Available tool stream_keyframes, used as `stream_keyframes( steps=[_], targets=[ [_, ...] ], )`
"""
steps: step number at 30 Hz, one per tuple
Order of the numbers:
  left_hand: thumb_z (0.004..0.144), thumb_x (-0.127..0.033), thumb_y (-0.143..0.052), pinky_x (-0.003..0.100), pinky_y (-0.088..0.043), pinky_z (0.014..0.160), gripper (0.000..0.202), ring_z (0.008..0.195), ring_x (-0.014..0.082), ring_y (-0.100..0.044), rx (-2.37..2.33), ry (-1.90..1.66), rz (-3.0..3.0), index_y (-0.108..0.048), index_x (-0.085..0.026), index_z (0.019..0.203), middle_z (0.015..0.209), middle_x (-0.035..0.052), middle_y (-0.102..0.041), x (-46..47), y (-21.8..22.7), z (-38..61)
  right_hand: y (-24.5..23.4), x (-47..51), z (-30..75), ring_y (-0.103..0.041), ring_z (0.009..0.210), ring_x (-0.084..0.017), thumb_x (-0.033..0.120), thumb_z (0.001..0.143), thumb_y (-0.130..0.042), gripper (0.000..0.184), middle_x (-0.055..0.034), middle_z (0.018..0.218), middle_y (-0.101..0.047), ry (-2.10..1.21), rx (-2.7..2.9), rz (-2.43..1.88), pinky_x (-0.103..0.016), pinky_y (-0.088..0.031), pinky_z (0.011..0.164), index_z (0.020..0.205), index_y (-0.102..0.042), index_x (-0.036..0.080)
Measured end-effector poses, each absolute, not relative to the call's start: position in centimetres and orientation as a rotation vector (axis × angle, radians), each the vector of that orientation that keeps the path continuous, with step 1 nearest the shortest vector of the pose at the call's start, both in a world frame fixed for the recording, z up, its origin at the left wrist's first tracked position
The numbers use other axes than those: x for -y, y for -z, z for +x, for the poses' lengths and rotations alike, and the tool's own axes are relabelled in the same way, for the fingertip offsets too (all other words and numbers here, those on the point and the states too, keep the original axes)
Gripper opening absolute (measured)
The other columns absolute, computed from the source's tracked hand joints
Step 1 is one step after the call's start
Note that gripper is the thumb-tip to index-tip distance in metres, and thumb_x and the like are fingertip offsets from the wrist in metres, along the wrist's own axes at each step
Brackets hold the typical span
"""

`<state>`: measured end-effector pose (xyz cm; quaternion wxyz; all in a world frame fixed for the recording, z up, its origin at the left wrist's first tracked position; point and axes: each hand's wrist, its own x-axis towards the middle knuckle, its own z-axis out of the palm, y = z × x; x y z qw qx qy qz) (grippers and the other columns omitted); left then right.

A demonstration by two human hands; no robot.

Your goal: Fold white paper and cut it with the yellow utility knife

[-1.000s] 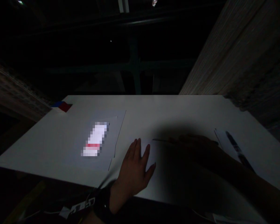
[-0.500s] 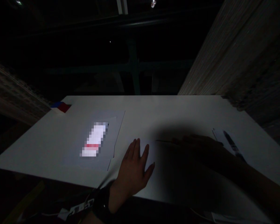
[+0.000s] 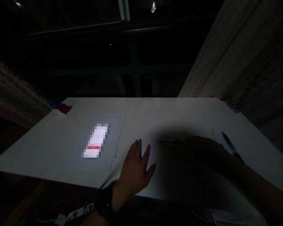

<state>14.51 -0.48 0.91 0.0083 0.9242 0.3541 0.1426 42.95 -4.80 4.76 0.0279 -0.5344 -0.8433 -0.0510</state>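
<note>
My left hand lies flat with its fingers stretched out and the thumb apart, on a pale sheet of paper that hardly stands out from the white table. In deep shadow to its right, my right hand is closed around a thin dark pen. The pen points left, its tip near the top of the sheet. Whether the tip touches the paper I cannot tell. Darkness hides most of the right hand's fingers.
At left, a lit phone, its screen blurred, rests on several papers. A red, blue and white block sits at the far left corner. On the right, a dark pen lies on more paper. Curtains hang beside the table.
The view has shifted slightly, so the things on the right appear a little further left. Both hands keep nearly the same place, and the pen is still in my right hand.
</note>
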Motion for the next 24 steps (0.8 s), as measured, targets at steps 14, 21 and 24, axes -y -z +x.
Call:
stream_keyframes(
  steps=[14,21,24],
  targets=[
    [0.087,-0.030,-0.049,0.055,-0.034,0.103,0.041,0.135,0.0352,-0.025,-0.814,-0.638,2.971,-0.054,-0.011,0.122,0.137,0.0186,-0.043,-0.7,-0.2,14.1,-4.4,14.6,49.2,-0.065,0.086,-0.028,0.041,0.084,-0.046,0.047,-0.0157,0.097,-0.069,0.115,1.100,-2.510,-0.035,-0.048,0.071,0.122,-0.054,0.014],
    [0.079,-0.044,-0.056,0.055,-0.028,0.105,0.059,0.134,0.0355,-0.027,-0.648,-0.564,3.059,-0.047,-0.015,0.130,0.142,0.0168,-0.038,1.4,-0.2,13.8,-3.0,14.4,50.2,-0.065,0.083,-0.030,0.048,0.078,-0.052,0.053,-0.0201,0.091,-0.069,0.170,0.829,-2.597,-0.034,-0.045,0.066,0.110,-0.058,0.006],
    [0.074,-0.039,-0.062,0.053,-0.027,0.106,0.070,0.134,0.0341,-0.028,-0.547,-0.432,3.117,-0.038,-0.018,0.137,0.146,0.0147,-0.033,2.8,0.6,13.3,-2.8,13.9,51.6,-0.065,0.083,-0.028,0.042,0.076,-0.055,0.044,-0.0175,0.092,-0.069,0.062,0.883,-2.583,-0.031,-0.044,0.065,0.103,-0.063,0.008]
  ],
)
